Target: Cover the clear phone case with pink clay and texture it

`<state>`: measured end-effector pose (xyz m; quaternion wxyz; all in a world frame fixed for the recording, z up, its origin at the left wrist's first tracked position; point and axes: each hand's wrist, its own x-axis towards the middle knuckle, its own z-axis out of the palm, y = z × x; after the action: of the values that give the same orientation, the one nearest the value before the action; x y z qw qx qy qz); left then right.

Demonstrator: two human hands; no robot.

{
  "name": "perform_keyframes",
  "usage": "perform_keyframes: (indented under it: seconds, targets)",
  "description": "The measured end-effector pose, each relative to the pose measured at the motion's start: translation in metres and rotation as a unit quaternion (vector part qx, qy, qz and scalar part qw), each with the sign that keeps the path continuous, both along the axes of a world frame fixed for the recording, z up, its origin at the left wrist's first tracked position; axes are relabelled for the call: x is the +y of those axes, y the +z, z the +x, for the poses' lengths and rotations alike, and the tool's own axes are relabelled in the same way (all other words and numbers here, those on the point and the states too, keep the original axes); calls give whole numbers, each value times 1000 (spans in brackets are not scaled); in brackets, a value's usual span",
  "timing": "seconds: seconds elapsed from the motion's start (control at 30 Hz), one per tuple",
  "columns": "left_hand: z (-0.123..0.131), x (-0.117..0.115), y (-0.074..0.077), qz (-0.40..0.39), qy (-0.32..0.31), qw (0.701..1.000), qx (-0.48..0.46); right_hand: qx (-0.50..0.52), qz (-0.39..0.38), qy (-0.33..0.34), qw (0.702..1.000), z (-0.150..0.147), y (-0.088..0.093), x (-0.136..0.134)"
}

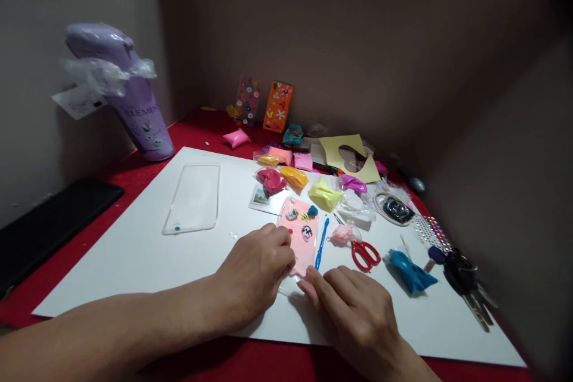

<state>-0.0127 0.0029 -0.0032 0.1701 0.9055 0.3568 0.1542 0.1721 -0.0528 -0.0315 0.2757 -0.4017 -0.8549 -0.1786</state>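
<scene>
While hands (257, 268) (353, 307) on pink case (305, 239), clay (294, 177) in clear bags (324, 196).

You are facing a purple tumbler (142, 116) that is showing the pale letters "ELEMEN" on its side. The white tag (77, 101) hanging off it is carrying print too small to read.

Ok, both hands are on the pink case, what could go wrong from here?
1. The left hand and right hand press on the pink phone case close to its clay decorations; a slip might squash them.
2. The blue tool lies right beside the case, red scissors just past it; a nudge could shove them.
</scene>
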Motion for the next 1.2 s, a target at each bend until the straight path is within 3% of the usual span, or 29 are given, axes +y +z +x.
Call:
perform_keyframes:
  seconds: [0.23,0.57,0.77,1.2]
  targets:
    - [0,0,0,-6,2,1000,-1,-14,3,-21,1000,-3,2,1]
    - [0,1,0,1,-1,1000,2,-10,34,0,999,-2,2,-3]
    - [0,1,1,-5,-1,1000,1,-26,13,-36,999,-3,0,1]
    - [0,1,1,-3,-3,1000,8,5,12,-42,999,-1,0,1]
